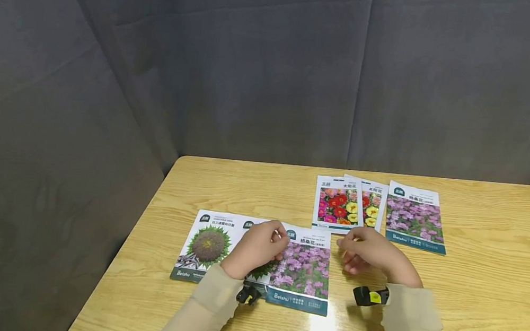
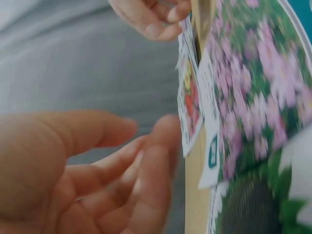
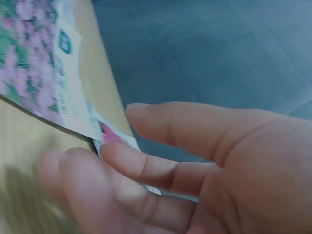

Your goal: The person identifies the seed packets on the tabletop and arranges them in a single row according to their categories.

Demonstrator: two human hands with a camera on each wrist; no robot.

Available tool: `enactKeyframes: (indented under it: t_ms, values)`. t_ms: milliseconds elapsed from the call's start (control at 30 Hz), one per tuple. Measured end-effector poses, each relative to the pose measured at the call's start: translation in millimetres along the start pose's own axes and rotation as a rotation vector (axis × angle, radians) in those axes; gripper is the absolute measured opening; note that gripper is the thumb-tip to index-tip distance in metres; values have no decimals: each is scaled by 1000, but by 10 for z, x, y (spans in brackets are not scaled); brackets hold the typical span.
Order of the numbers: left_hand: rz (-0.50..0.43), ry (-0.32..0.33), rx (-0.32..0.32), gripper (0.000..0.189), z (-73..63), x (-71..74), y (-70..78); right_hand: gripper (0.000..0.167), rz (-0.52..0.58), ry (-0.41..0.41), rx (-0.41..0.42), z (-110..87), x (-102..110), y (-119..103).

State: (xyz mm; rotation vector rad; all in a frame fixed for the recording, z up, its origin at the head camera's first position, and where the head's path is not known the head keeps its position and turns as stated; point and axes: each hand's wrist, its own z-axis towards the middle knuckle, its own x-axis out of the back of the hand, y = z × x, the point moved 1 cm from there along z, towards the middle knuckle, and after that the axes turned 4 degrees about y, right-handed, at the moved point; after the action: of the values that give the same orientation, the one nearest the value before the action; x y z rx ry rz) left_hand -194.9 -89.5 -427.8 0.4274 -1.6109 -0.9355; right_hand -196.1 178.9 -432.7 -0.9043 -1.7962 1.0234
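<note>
At lower centre of the head view, the left hand, thumb and fingers apart, hovers by the central purple-flower packet, while the right hand, likewise parted and empty, hangs near the uncovered red-and-yellow packet, both face-up, probably for easy recognition.

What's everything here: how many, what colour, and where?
Sunflower seed packets: 2, white and green, front left
Purple-flower seed packets: 2, white, purple and teal, one front centre, one back right
Portulaca seed packets: 2, white, red and yellow, overlapping, back centre
Table: 1, light wood, under the packets
Cloth backdrop: count unclear, dark grey, behind
Wrist cameras: 2, black-yellow, on wrists
Sleeves: 2, beige, forearms
Left hand, right hand: 2, bare, above table
</note>
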Motion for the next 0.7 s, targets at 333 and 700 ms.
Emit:
enactKeyframes:
  t_ms: [333,700]
  values:
    - [-40,126,-81,21,174,-139,225,34,-59,205,56,-73,254,6]
    - [-135,101,-94,37,553,-550,589,38,-244,569,101,-191,538,130]
